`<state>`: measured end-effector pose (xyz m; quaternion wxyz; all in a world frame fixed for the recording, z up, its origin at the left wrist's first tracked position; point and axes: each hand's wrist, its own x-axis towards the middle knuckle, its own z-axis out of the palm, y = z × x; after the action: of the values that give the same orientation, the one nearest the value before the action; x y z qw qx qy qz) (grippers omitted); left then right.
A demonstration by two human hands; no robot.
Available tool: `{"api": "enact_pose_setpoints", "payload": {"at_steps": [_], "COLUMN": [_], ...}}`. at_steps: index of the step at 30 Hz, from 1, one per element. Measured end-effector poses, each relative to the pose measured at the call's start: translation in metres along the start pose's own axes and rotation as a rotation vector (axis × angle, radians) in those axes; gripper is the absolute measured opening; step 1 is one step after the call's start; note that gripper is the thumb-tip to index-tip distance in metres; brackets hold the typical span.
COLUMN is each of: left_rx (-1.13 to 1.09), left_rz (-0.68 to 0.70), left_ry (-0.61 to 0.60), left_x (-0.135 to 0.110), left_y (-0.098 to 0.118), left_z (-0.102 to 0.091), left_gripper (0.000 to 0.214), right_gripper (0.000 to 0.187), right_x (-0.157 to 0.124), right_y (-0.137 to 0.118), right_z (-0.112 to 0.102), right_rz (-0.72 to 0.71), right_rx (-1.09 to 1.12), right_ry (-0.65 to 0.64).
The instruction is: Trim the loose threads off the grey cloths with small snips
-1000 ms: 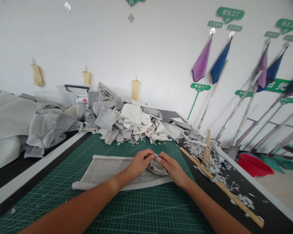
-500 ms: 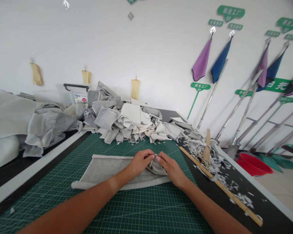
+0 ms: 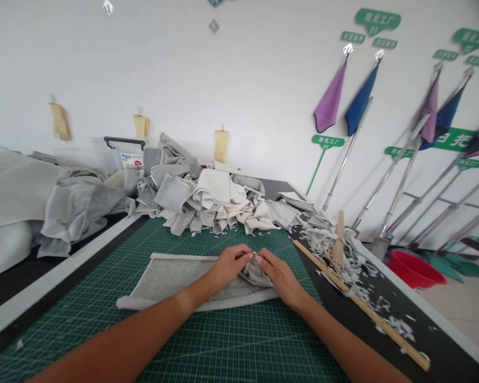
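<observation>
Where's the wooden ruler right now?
In the head view, the wooden ruler lies on the black table just right of the green cutting mat, beyond the right hand, with white fabric scraps along it.

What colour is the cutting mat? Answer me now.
The mat is dark green with a pale grid; head view.

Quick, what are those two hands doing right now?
Left hand: closed, pinching the grey fabric.
Right hand: closed, pinching the same grey fabric.

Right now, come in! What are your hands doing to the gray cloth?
Left hand, right hand pinching a fold. Gray cloth on green cutting mat. Cloth heap ahead, apart from hands.
</observation>
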<state>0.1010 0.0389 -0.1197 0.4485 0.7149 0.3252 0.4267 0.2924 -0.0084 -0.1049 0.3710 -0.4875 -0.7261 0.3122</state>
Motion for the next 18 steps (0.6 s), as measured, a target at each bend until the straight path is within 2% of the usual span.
{"api": "enact_pose_setpoints", "payload": {"at_steps": [18], "left_rx": [-0.038], "left_rz": [0.0], "left_ry": [-0.01], "left_x": [-0.0015], "left_y": [0.0008], "left_z": [0.0002], "left_gripper": [0.024], "right_gripper": [0.039], "right_x": [0.0008], "right_y": [-0.0031], "right_z": [0.001], "right_rz": [0.024], "right_rx": [0.102], "right_ry": [0.011]}}
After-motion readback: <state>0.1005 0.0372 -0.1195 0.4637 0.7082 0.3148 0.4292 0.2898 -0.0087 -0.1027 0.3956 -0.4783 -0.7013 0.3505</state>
